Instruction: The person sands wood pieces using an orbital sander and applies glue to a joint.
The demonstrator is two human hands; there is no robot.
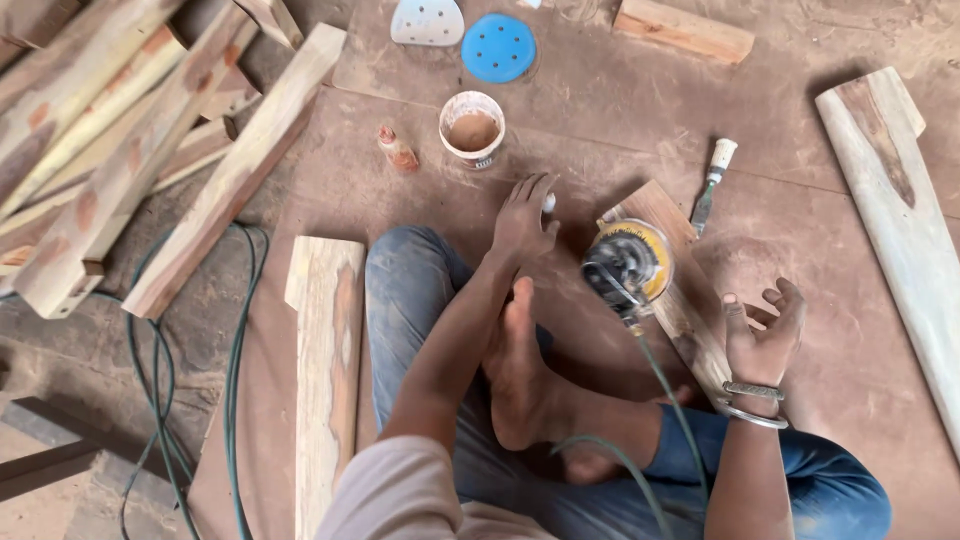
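Observation:
I sit cross-legged on a brown board floor. My left hand point(524, 218) reaches forward, fingers closing around a small white object point(548, 203) on the floor. My right hand point(764, 328) hovers open, palm up, beside a narrow wooden piece point(668, 260) that lies in front of my knees. A yellow-and-black power sander point(627, 265) rests on that wood, its green cord point(668, 400) trailing back over my leg. Neither hand touches the sander.
A small tub of brown paste point(472, 128), a little bottle point(397, 149), a chisel-like scraper point(710, 184), a blue sanding disc point(498, 47) and a white pad point(427, 21) lie ahead. Planks pile at left point(120, 150); one board point(326, 370) by my left knee, a long one point(900, 220) right. Green cables point(160, 400) loop left.

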